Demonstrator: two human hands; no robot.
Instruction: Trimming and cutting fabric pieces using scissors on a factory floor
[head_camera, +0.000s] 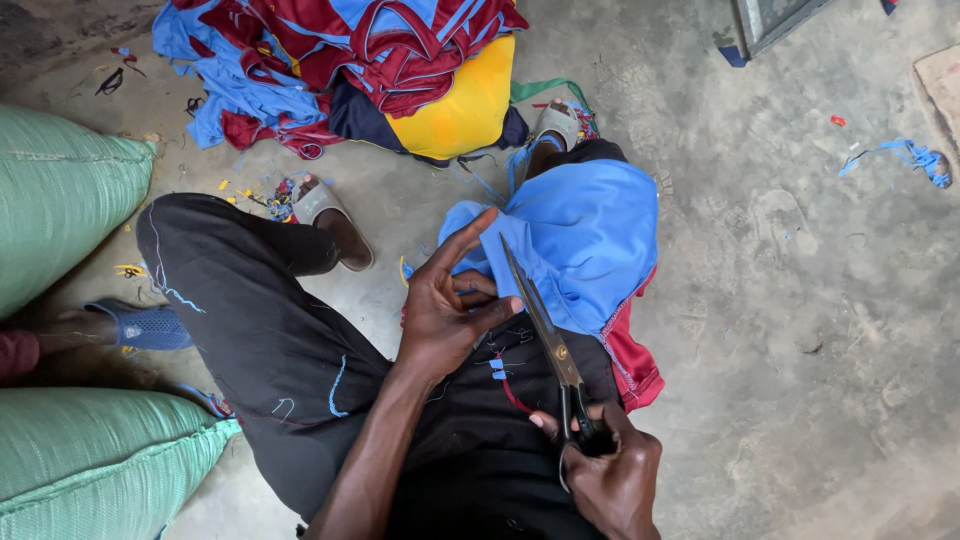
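Scissors (545, 330) in right hand (615, 475); left hand (450, 310) pinching blue garment (585, 235).

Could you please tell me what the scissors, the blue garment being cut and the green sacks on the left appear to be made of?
Scissors: metal blades, dull grey with some sheen; dark handles, probably coated.
Blue garment: thin, smooth fabric, likely synthetic knit, draping softly with red trim.
Green sacks: seemingly woven plastic, with a fine ribbed weave and slight gloss.
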